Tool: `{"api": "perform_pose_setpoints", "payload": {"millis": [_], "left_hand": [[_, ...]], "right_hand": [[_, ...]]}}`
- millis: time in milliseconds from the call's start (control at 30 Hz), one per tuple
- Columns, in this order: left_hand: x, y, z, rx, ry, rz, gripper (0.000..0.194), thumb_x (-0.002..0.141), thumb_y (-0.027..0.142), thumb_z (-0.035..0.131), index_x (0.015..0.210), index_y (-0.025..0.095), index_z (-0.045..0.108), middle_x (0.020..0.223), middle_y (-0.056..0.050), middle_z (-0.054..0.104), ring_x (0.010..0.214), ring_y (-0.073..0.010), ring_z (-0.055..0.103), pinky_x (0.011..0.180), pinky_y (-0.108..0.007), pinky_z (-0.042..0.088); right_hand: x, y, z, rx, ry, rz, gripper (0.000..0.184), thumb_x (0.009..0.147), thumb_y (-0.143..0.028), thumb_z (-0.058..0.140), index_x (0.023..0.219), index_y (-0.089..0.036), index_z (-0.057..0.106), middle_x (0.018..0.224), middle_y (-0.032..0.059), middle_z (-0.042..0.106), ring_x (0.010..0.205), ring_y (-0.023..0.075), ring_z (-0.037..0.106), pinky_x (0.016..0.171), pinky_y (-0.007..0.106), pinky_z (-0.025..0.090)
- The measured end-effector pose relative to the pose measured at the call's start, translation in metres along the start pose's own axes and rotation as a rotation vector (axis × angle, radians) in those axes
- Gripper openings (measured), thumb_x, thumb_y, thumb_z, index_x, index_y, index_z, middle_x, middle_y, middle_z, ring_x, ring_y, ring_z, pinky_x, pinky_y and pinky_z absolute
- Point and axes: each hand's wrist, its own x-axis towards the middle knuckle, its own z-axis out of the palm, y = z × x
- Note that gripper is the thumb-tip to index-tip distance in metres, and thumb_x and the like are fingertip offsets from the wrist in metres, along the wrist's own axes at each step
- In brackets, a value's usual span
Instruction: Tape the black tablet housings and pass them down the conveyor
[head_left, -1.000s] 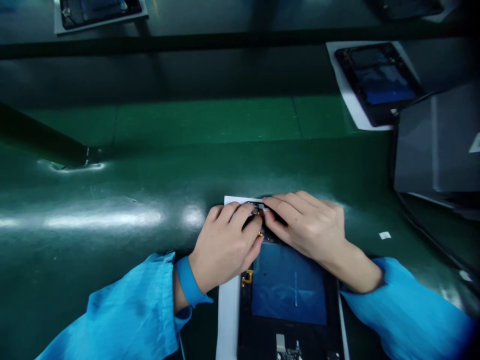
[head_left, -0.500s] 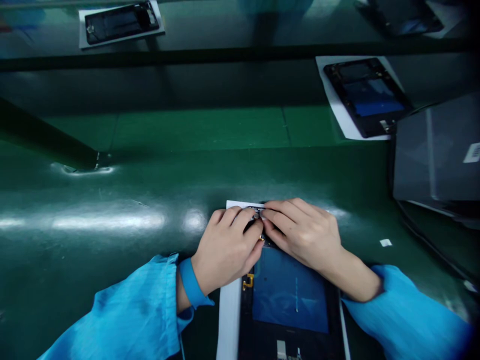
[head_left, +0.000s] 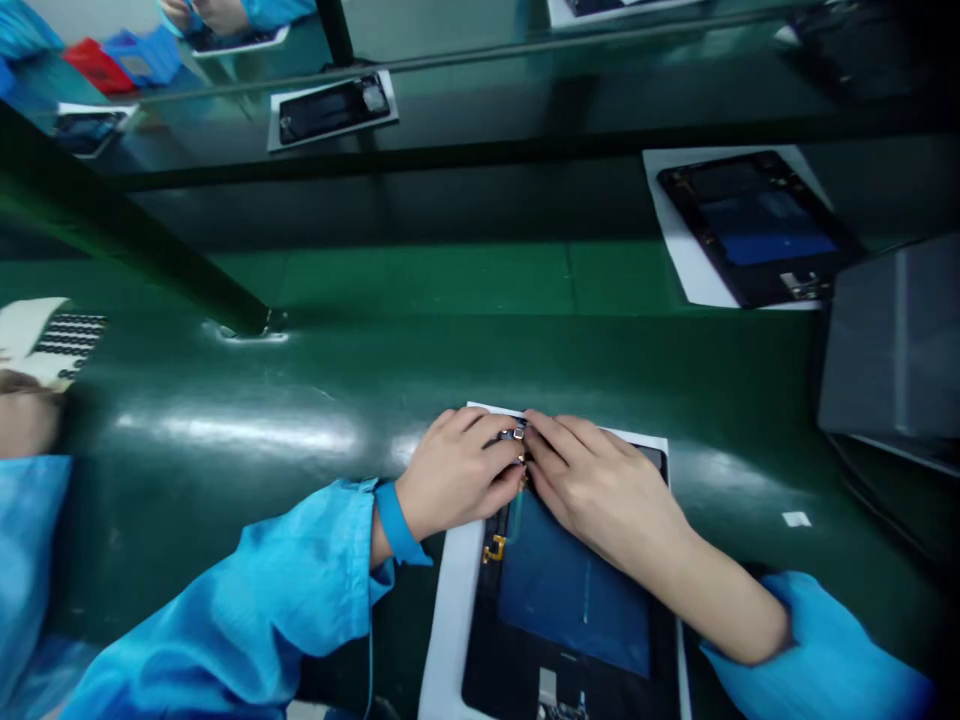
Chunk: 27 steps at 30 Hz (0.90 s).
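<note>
The flat black device [head_left: 555, 610] lies right in front of you, with its long side going away from your body. Its blue panel [head_left: 574, 590] faces up. The busy spot is at the far end, near the left corner. There, a tiny silver part [head_left: 517, 434] sits in the small gap between your two sets of fingertips. Your left hand [head_left: 457, 475] comes at it from the left, and your right hand [head_left: 604, 490] reaches over the device and comes at it from the right. Neither hand looks clearly nearer; both are just beside it.

Your fingers are bent and close together on both hands, with little room between the tips. I can't tell if either hand is pinching something, because your fingers hide that spot.

Just toward you from your left fingertips, a gold strip [head_left: 495, 547] lies along the device's left edge. Under the device is a white sheet [head_left: 450, 610], peeking out on the left and at the far end. All this is on the green table [head_left: 300, 510]. A white scrap [head_left: 796, 519] lies off to the right. Far to your left is another person's hand [head_left: 28, 420], well apart from yours.
</note>
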Motion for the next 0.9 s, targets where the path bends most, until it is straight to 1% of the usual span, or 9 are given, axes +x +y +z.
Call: {"api": "perform_pose_setpoints", "payload": {"millis": [100, 267, 367, 500, 600, 667, 800, 867, 900], "left_hand": [[-0.001, 0.001, 0.000, -0.032, 0.010, -0.018, 0.017, 0.090, 0.028, 0.051, 0.092, 0.019, 0.066, 0.110, -0.002, 0.066, 0.101, -0.0193, 0.057, 0.081, -0.033, 0.044], [-0.006, 0.006, -0.005, -0.058, 0.019, -0.064, 0.016, 0.090, 0.025, 0.052, 0.098, 0.018, 0.065, 0.112, -0.004, 0.065, 0.103, -0.0187, 0.057, 0.084, -0.033, 0.045], [-0.009, 0.009, -0.007, -0.056, 0.025, -0.080, 0.016, 0.090, 0.022, 0.052, 0.100, 0.017, 0.063, 0.115, -0.007, 0.063, 0.104, -0.0197, 0.057, 0.085, -0.034, 0.045], [-0.011, 0.010, -0.007, -0.052, 0.041, -0.084, 0.016, 0.090, 0.023, 0.053, 0.102, 0.017, 0.062, 0.113, -0.008, 0.063, 0.103, -0.0206, 0.057, 0.084, -0.035, 0.045], [-0.008, 0.012, -0.006, -0.022, 0.029, -0.096, 0.018, 0.090, 0.025, 0.054, 0.103, 0.017, 0.062, 0.111, -0.009, 0.062, 0.101, -0.0213, 0.057, 0.083, -0.036, 0.045], [-0.003, 0.013, -0.006, 0.008, 0.008, -0.108, 0.020, 0.090, 0.026, 0.053, 0.107, 0.018, 0.063, 0.113, -0.009, 0.061, 0.100, -0.0218, 0.056, 0.082, -0.037, 0.045], [0.004, 0.015, -0.005, 0.089, -0.098, -0.068, 0.028, 0.091, 0.020, 0.048, 0.116, 0.022, 0.062, 0.119, -0.010, 0.059, 0.102, -0.0252, 0.054, 0.083, -0.041, 0.044], [0.001, 0.016, -0.009, 0.031, -0.120, -0.089, 0.030, 0.091, 0.020, 0.048, 0.118, 0.022, 0.061, 0.123, -0.011, 0.057, 0.108, -0.0266, 0.053, 0.087, -0.044, 0.044], [-0.003, 0.016, -0.014, -0.037, -0.108, -0.139, 0.030, 0.090, 0.022, 0.050, 0.118, 0.021, 0.061, 0.125, -0.012, 0.055, 0.112, -0.0271, 0.051, 0.091, -0.045, 0.043]], "right_hand": [[-0.009, -0.001, 0.000, 0.055, 0.007, -0.014, 0.028, 0.088, -0.017, 0.051, 0.110, -0.006, 0.065, 0.121, 0.0149, 0.063, 0.102, 0.0266, 0.058, 0.082, 0.039, 0.050], [-0.037, 0.001, -0.007, 0.242, 0.010, -0.088, 0.028, 0.091, -0.025, 0.051, 0.113, -0.015, 0.065, 0.129, 0.0092, 0.059, 0.114, 0.0282, 0.053, 0.096, 0.045, 0.045], [-0.063, 0.005, -0.014, 0.340, 0.079, -0.111, 0.022, 0.091, -0.023, 0.052, 0.106, -0.016, 0.067, 0.121, 0.0071, 0.063, 0.110, 0.0255, 0.055, 0.096, 0.044, 0.045], [-0.088, 0.014, -0.021, 0.423, 0.134, -0.068, 0.017, 0.089, -0.018, 0.054, 0.099, -0.014, 0.068, 0.106, 0.0080, 0.068, 0.101, 0.0218, 0.060, 0.089, 0.039, 0.050], [-0.093, 0.021, -0.022, 0.445, 0.145, -0.039, 0.017, 0.089, -0.018, 0.055, 0.099, -0.013, 0.068, 0.102, 0.0086, 0.069, 0.098, 0.0211, 0.061, 0.084, 0.037, 0.052], [-0.092, 0.024, -0.022, 0.456, 0.155, -0.030, 0.017, 0.089, -0.018, 0.055, 0.098, -0.014, 0.068, 0.100, 0.0074, 0.069, 0.095, 0.0201, 0.062, 0.083, 0.036, 0.052], [-0.091, 0.024, -0.022, 0.476, 0.146, -0.023, 0.018, 0.091, -0.019, 0.052, 0.097, -0.016, 0.068, 0.098, 0.0050, 0.070, 0.093, 0.0190, 0.062, 0.082, 0.036, 0.053], [-0.091, 0.023, -0.021, 0.473, 0.142, -0.019, 0.018, 0.091, -0.019, 0.051, 0.097, -0.016, 0.068, 0.099, 0.0050, 0.070, 0.093, 0.0189, 0.062, 0.082, 0.036, 0.052], [-0.092, 0.023, -0.021, 0.470, 0.141, -0.015, 0.019, 0.091, -0.020, 0.051, 0.097, -0.017, 0.068, 0.099, 0.0050, 0.069, 0.093, 0.0187, 0.062, 0.083, 0.036, 0.052]]}}
